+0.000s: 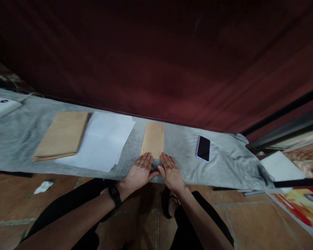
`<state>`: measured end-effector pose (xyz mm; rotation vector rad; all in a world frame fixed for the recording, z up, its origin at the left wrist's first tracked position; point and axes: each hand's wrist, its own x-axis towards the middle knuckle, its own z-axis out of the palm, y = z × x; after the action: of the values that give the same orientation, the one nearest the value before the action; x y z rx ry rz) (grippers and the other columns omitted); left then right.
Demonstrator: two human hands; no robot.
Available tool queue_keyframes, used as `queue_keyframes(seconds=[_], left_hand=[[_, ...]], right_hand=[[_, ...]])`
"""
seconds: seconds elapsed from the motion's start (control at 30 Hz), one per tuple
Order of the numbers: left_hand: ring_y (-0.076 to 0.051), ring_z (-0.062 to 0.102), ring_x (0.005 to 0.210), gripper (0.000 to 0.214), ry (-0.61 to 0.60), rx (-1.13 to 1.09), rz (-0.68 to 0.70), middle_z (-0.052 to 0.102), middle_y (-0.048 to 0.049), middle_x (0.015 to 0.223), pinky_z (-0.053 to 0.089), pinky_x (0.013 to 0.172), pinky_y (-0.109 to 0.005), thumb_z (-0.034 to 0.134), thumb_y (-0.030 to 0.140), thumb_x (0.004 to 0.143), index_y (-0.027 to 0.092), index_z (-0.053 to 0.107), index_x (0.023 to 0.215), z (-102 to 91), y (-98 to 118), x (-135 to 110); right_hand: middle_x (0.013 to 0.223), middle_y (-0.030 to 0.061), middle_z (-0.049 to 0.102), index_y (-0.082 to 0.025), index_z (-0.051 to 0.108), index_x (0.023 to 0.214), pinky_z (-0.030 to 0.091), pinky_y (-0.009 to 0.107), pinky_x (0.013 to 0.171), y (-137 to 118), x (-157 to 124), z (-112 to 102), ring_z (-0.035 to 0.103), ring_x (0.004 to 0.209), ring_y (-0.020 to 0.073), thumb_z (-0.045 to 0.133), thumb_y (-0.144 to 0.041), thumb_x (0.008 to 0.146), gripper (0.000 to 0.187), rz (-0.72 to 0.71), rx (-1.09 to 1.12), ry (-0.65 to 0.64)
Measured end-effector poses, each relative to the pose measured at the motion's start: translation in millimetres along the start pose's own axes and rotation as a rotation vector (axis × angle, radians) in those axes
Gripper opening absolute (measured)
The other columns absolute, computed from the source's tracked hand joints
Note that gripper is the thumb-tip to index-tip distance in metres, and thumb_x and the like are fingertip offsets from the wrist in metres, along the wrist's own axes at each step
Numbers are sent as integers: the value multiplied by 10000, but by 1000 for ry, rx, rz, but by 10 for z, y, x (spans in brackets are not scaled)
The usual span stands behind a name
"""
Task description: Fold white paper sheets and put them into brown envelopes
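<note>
A small brown envelope lies flat on the grey cloth in the middle, its long side running away from me. My left hand rests with stretched fingers on its near left corner. On the near right corner lie the fingertips of my right hand, also stretched out flat. The two thumbs point toward each other just below the envelope's near edge. Neither hand grips anything. Left of the envelope is a stack of white paper sheets, with a pile of larger brown envelopes overlapping its left side.
A phone lies on the grey cloth to the right. At the far left sits a white device with a cable. A dark red curtain-like surface rises behind the table. Crumpled white tissue is on the tiled floor.
</note>
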<state>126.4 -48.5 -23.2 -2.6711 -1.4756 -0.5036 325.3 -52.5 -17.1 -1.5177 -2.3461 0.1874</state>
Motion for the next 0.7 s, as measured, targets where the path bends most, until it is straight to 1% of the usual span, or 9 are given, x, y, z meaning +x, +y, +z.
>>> queue_keyframes(seconds=[0.1, 0.17, 0.27, 0.33, 0.4, 0.47, 0.53, 0.6, 0.7], left_hand=[[-333, 557, 1338, 661, 9, 36, -18, 612, -250, 1387, 460, 1087, -459, 344, 568, 1016, 38, 596, 1320, -14, -31, 14], [-326, 583, 1310, 605, 1, 61, -18, 632, -238, 1366, 478, 1066, -454, 342, 513, 1028, 44, 613, 1299, -40, -42, 35], [-313, 615, 1269, 464, -34, 94, -12, 654, -222, 1341, 491, 1054, -441, 364, 329, 1026, 49, 633, 1281, -93, -50, 77], [-301, 634, 1242, 408, -69, 107, -8, 668, -200, 1327, 502, 1041, -429, 387, 199, 986, 67, 647, 1272, -133, -59, 105], [-296, 645, 1220, 403, -93, 98, -4, 680, -176, 1315, 514, 1025, -422, 416, 132, 947, 85, 655, 1268, -170, -76, 130], [-296, 650, 1204, 403, -89, 71, -7, 689, -159, 1305, 520, 1020, -427, 432, 117, 937, 93, 654, 1272, -193, -102, 157], [-286, 650, 1204, 401, -63, 26, -15, 691, -148, 1303, 519, 1029, -428, 421, 139, 959, 103, 643, 1291, -196, -140, 190], [-269, 630, 1241, 412, -29, -39, -4, 675, -142, 1332, 509, 1057, -425, 386, 196, 999, 118, 617, 1331, -175, -188, 229], [-233, 558, 1339, 452, 3, -151, 26, 609, -124, 1433, 467, 1122, -416, 338, 290, 1042, 146, 545, 1417, -111, -272, 289]], right_hand=[[1495, 114, 549, -136, 558, 1436, 347, 425, 1217, 12, 44, -67, 497, 1402, 226, 377, -352, 1073, 460, 23, 33, 4], [1486, 104, 561, -149, 560, 1435, 356, 417, 1213, -1, 79, -99, 499, 1400, 213, 358, -334, 1078, 450, 27, 58, 11], [1510, 87, 538, -163, 518, 1471, 345, 410, 1223, -60, 121, -99, 474, 1419, 197, 373, -334, 1074, 455, -32, 93, 7], [1496, 86, 554, -170, 538, 1453, 346, 407, 1224, -108, 135, -75, 482, 1411, 195, 408, -337, 1065, 443, -83, 109, -11], [1466, 96, 584, -169, 576, 1417, 361, 407, 1215, -139, 143, -53, 506, 1391, 202, 433, -334, 1057, 421, -103, 123, -20], [1445, 99, 603, -173, 595, 1396, 377, 406, 1204, -144, 157, -52, 529, 1369, 205, 435, -331, 1056, 407, -95, 144, -18], [1424, 90, 622, -181, 613, 1372, 389, 405, 1194, -130, 184, -77, 545, 1349, 202, 419, -329, 1062, 394, -67, 170, -3], [1397, 77, 643, -195, 642, 1330, 396, 400, 1186, -111, 228, -117, 566, 1323, 196, 405, -327, 1066, 378, -40, 195, 11], [1333, 57, 685, -215, 685, 1252, 420, 377, 1159, -94, 305, -158, 607, 1266, 188, 406, -316, 1067, 350, -24, 211, 7]])
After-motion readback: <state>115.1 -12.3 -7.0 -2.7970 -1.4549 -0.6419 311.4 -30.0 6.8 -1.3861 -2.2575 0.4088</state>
